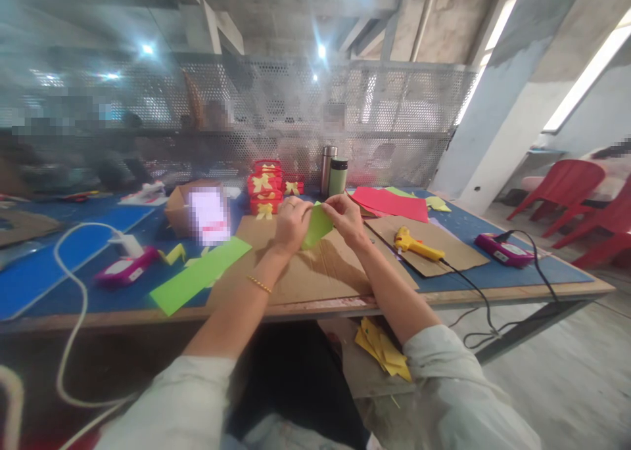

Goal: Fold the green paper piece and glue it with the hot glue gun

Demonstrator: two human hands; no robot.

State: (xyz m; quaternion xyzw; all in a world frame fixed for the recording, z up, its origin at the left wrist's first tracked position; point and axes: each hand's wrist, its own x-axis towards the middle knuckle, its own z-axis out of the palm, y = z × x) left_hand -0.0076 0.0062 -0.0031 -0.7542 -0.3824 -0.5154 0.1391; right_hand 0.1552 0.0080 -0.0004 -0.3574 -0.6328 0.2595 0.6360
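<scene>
A small piece of green paper is held up between my two hands, above a brown cardboard sheet on the table. My left hand grips its left edge, fingers closed. At the upper right corner my right hand pinches the same paper between thumb and finger. A long strip of bright green paper lies left of the cardboard. To the right, a yellow glue gun rests on another cardboard piece.
Red boxes with yellow bows and a green bottle stand at the back. Red paper lies back right. Purple power strips with cords flank the work area. Yellow paper pieces lie below the table edge.
</scene>
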